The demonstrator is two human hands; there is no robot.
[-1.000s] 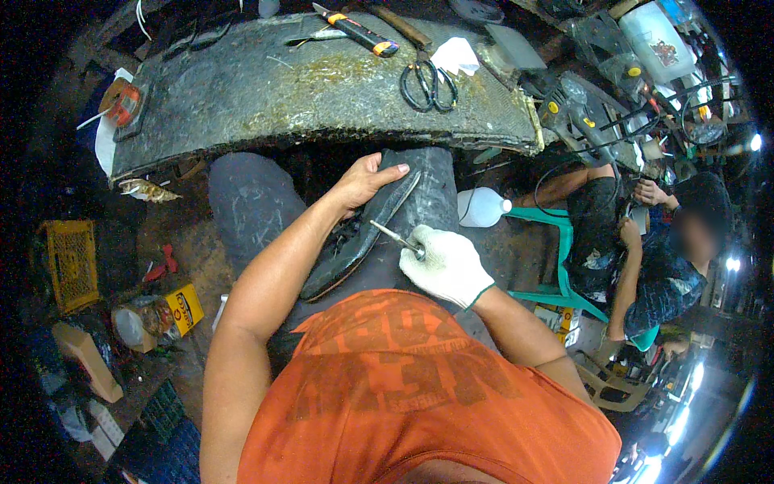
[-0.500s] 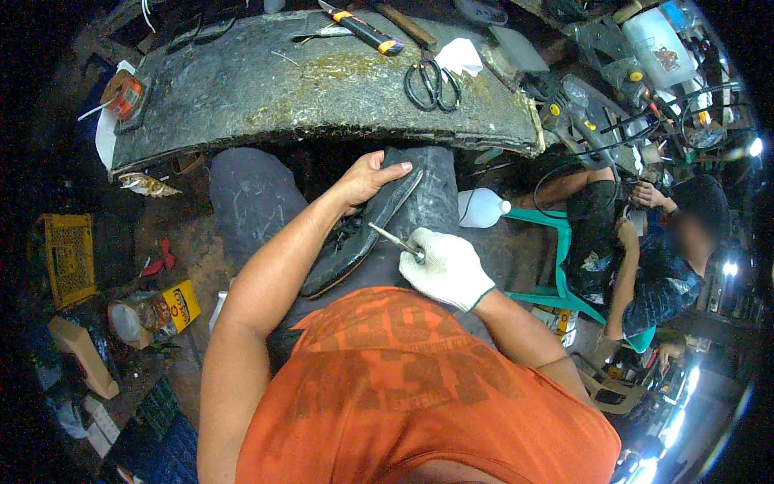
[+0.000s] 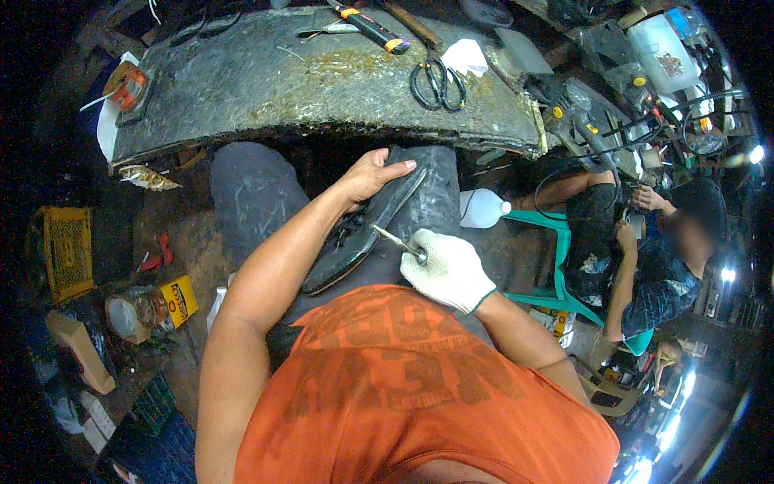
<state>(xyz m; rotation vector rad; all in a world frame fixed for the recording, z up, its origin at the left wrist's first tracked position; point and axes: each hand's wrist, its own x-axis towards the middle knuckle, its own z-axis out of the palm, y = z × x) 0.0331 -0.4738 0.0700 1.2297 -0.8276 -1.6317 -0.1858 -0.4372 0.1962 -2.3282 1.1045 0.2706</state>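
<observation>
a person, seen from above, sits with a black shoe [image 3: 355, 246] lying across the lap, against the right thigh [image 3: 437, 194]. the shoe's long axis runs on a slant, from seven o'clock near the body up to one o'clock. the bare left hand [image 3: 371, 181] grips the far end, thumb laid along the upper edge. the right hand [image 3: 446, 269], in a white knit glove, is closed around a thin metal tool [image 3: 396, 239]; its shaft points to ten o'clock, across the shoe's length. from the right hand the shoe lies at ten o'clock, just beside. the left hand is the nearer, being on the shoe; only the tool's tip reaches the shoe's long edge, and whether it touches cannot be told. past the knees, at twelve o'clock, a worn workbench [image 3: 242, 90] carries black-handled scissors [image 3: 444, 85] and a utility knife [image 3: 371, 31]. a white jug [image 3: 484, 209] stands at two o'clock.
</observation>
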